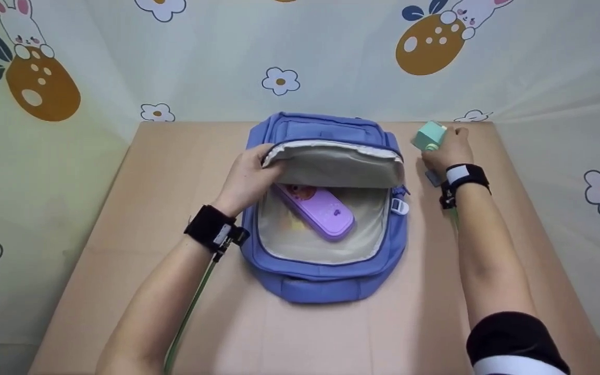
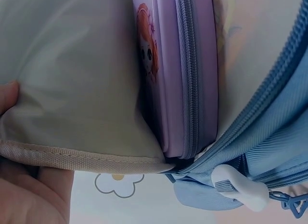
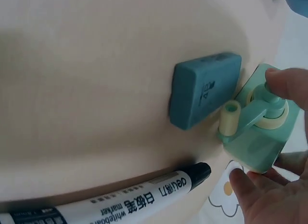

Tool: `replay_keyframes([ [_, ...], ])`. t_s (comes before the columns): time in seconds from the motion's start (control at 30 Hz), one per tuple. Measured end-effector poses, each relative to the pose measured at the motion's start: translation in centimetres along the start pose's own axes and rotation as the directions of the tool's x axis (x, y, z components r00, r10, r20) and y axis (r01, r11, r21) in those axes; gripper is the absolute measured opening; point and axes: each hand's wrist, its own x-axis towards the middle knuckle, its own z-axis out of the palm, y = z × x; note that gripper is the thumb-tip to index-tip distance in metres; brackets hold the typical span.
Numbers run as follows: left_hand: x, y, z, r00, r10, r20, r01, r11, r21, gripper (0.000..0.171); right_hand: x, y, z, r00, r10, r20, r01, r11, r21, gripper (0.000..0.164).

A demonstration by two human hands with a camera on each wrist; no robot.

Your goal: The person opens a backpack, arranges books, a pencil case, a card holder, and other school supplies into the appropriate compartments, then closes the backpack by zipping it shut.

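Observation:
A blue backpack (image 1: 326, 286) lies on the table, its front pocket unzipped. My left hand (image 1: 250, 174) grips the edge of the pocket flap (image 1: 341, 169) and holds it raised; in the left wrist view, thumb and fingers are on either side of the flap. A purple zipped pencil case (image 1: 326, 213) with a cartoon girl on it lies slanted inside the pocket, its upper end partly hidden under the flap. Right of the backpack, my right hand (image 1: 451, 148) holds a mint-green crank pencil sharpener (image 3: 260, 144) between thumb and fingers.
Close to the sharpener lies a blue-green eraser (image 3: 204, 89), with a whiteboard marker (image 3: 130, 200) beside it. The backpack's side bears a white zipper pull (image 1: 399, 206). A patterned cloth (image 1: 331, 52) hangs behind the brown tabletop (image 1: 164, 208).

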Motion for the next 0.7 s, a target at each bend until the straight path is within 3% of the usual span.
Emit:
replay_keyframes([
  [0.27, 0.1, 0.0, -0.1, 1.0, 0.012, -0.004, -0.011, 1.0, 0.024, 0.016, -0.2, -0.4, 0.3, 0.999, -0.032, -0.027, 0.032, 0.999, 0.02, 0.085],
  [0.43, 0.1, -0.2, 0.0, 1.0, 0.011, -0.006, -0.011, 0.999, 0.033, 0.016, -0.3, -0.5, 0.6, 0.999, -0.032, -0.039, 0.032, 0.999, -0.004, 0.099],
  [0.7, 0.1, -0.1, -0.1, 1.0, -0.002, -0.008, 0.002, 1.0, 0.015, 0.017, -1.2, -1.5, 0.2, 0.985, -0.08, -0.156, 0.085, 0.996, 0.028, 0.102],
])
